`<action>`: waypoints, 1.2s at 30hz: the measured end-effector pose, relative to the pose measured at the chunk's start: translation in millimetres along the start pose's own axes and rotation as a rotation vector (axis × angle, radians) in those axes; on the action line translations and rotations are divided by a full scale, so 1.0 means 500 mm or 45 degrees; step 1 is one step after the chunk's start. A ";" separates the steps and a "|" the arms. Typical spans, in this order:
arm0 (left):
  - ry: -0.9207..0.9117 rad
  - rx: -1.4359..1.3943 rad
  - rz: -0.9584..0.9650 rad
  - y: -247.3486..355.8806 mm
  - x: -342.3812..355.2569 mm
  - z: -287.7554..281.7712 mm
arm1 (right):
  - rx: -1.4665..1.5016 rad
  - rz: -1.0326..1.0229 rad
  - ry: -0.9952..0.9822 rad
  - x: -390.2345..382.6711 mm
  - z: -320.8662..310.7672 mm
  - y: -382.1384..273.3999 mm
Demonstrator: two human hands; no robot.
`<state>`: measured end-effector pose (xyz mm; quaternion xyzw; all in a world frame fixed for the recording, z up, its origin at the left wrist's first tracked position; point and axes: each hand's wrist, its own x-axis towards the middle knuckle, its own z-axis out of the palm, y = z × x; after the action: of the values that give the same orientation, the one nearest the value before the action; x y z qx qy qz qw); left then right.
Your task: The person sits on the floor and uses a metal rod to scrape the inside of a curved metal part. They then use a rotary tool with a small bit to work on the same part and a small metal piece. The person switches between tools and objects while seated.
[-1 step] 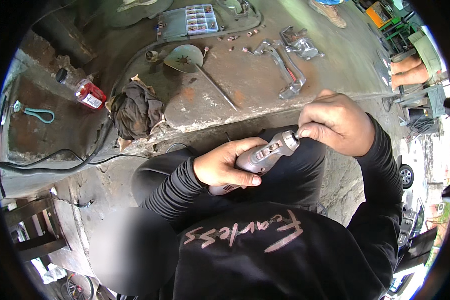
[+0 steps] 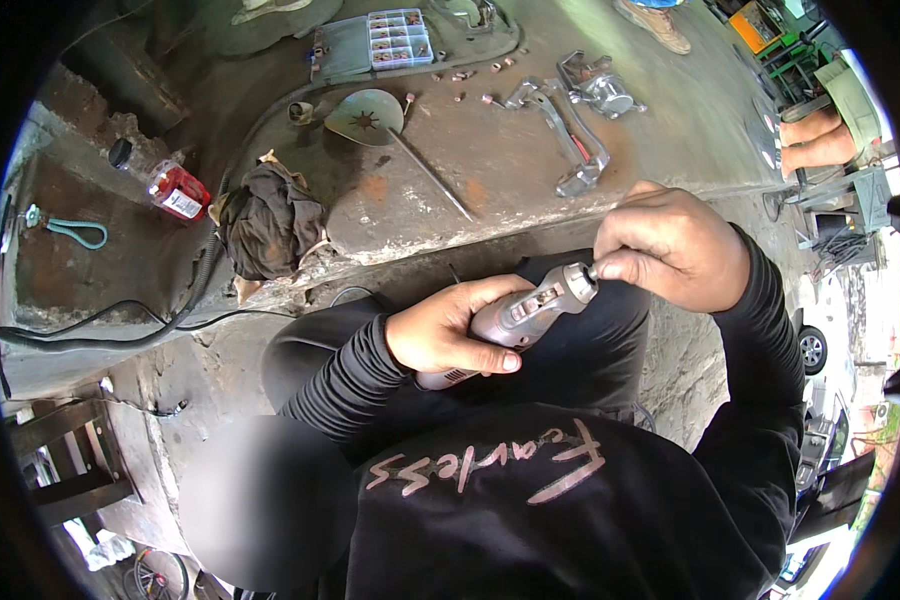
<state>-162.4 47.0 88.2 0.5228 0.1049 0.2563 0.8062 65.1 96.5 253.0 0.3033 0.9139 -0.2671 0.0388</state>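
Note:
My left hand (image 2: 450,330) is wrapped around a grey handheld rotary tool (image 2: 535,310) above my lap, its nose tilted up to the right. At that nose, my right hand (image 2: 675,250) has thumb and fingers pinched together. Whatever small piece lies between these fingertips is mostly hidden. On the ledge beyond stand two bare metal castings, one a long bracket (image 2: 575,150) and the other rounder (image 2: 610,95). A thin metal rod (image 2: 430,175) lies with one end against a round plate (image 2: 355,120).
A dark crumpled rag (image 2: 270,220) sits at the ledge's edge, near a bottle of red liquid (image 2: 178,190). Farther back are a compartment box (image 2: 398,40) and several small grinding bits (image 2: 460,76). A black hose (image 2: 195,290) runs down the left. Another person's shoe (image 2: 660,28) and bare legs (image 2: 815,143) show at the far right.

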 end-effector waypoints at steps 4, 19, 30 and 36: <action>0.013 0.096 0.063 -0.007 0.009 -0.008 | 0.220 -0.326 0.126 0.014 0.011 0.023; 0.062 -0.033 -0.071 -0.003 0.005 -0.014 | 0.290 -0.099 0.238 -0.005 0.009 0.045; 0.058 -0.072 -0.037 0.004 0.008 -0.009 | 0.360 -0.028 0.286 -0.017 -0.001 0.050; 0.067 -0.030 -0.082 0.001 0.005 -0.014 | 0.322 -0.023 0.260 -0.024 -0.003 0.058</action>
<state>-163.5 53.9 86.0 0.5028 0.1397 0.2448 0.8171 91.7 110.4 243.4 0.3230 0.8748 -0.3484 -0.0951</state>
